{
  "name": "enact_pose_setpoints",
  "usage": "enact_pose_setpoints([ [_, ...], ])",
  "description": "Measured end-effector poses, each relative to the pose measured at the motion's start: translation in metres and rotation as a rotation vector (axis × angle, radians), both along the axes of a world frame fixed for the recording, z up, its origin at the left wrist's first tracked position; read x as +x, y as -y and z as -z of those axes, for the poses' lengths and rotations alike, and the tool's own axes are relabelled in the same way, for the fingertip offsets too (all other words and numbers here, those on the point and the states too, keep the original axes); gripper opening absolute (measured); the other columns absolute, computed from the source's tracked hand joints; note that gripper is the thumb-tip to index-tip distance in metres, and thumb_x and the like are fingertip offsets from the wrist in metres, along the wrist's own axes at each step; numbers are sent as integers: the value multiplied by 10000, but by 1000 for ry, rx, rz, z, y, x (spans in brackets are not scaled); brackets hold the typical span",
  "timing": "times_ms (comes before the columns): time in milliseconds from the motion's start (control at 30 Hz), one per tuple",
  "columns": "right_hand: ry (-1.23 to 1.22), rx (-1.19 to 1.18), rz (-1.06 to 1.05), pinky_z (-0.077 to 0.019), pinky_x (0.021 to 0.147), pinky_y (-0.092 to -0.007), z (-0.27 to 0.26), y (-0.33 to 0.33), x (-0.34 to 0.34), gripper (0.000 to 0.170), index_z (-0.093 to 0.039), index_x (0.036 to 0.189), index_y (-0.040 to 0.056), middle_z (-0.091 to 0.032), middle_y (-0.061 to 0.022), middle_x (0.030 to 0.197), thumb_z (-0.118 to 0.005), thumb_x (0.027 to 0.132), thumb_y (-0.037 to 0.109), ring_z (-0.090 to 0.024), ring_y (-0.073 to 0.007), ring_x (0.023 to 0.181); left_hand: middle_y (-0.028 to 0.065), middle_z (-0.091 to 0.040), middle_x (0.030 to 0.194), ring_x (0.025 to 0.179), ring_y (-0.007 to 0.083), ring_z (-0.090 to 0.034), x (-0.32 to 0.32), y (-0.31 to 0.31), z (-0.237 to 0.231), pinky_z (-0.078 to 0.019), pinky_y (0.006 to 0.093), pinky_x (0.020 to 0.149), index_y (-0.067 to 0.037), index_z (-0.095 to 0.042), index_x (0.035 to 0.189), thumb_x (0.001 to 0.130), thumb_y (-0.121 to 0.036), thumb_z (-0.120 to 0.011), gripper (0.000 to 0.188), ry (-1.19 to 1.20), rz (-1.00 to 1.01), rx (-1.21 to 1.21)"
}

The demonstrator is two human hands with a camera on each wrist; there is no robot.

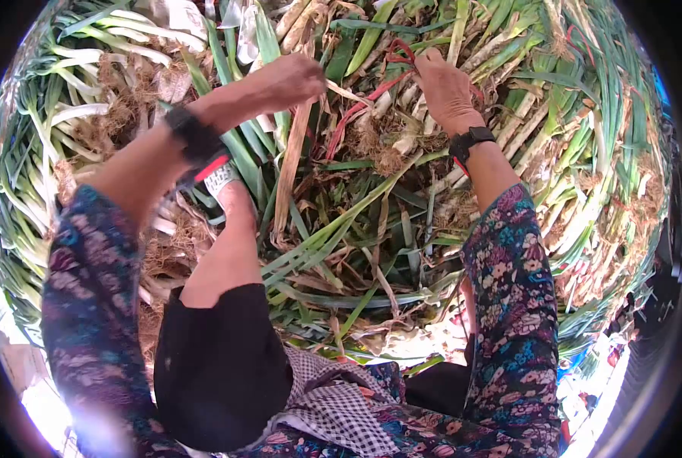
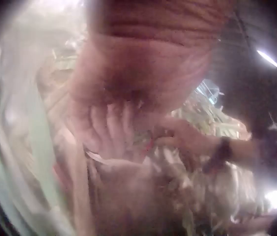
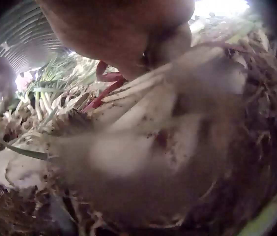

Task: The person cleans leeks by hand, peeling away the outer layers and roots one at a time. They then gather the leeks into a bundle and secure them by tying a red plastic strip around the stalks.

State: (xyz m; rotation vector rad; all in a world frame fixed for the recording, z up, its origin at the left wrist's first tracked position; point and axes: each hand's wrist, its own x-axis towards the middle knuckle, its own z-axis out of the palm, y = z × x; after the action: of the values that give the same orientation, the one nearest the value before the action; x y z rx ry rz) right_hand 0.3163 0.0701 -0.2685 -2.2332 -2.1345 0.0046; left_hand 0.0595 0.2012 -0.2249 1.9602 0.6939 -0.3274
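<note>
The red string [image 1: 377, 92] slants left over the leeks [image 1: 406, 143] from the right hand [image 1: 445, 88], whose fingers pinch it, and I can't tell if the farther left hand [image 1: 295, 79] grips anything.

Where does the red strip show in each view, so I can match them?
Head: upper centre; the red strip trails down-left from the right hand.
Left wrist: probably the small blurred red patch just below centre.
Right wrist: upper left of centre, beside the hand.
Shared landmark: the right hand.
</note>
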Motion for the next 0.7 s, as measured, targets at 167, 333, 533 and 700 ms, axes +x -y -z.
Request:
enact_pose_setpoints([
  [167, 79, -110, -166, -500, 676, -432, -9, -15, 5, 137, -549, 895, 36, -551, -148, 916, -590, 768, 7, -619, -345, 838, 187, -660, 1002, 880, 256, -634, 65, 33, 70, -507, 355, 807, 42, -607, 1132, 883, -339, -569, 456, 320, -220, -66],
  [333, 87, -140, -305, -506, 694, -427, -11, -24, 6, 129, -565, 864, 43, -559, -146, 902, -596, 742, 16, -629, -332, 836, 239, -630, 958, 917, 318, -619, 84, 58, 77, -484, 379, 806, 34, -592, 1129, 871, -330, -603, 446, 91, -152, 180],
  [533, -406, -320, 99, -464, 537, -319, -16, -33, 23, 154, -557, 777, 22, -548, -81, 641, -584, 804, 171, -544, -193, 555, 148, -626, 738, 718, 265, -606, 69, 35, 80, -471, 369, 717, 12, -653, 1056, 875, -305, -607, 368, 221, -347, 76],
  [700, -1119, -548, 326, -437, 499, -248, -56, -4, 32, 260, -570, 775, 48, -525, 10, 651, -539, 905, 271, -524, -83, 553, 183, -637, 938, 912, 271, -608, 76, 29, 105, -456, 349, 830, 35, -587, 1165, 850, -298, -648, 463, 320, -378, 145],
])
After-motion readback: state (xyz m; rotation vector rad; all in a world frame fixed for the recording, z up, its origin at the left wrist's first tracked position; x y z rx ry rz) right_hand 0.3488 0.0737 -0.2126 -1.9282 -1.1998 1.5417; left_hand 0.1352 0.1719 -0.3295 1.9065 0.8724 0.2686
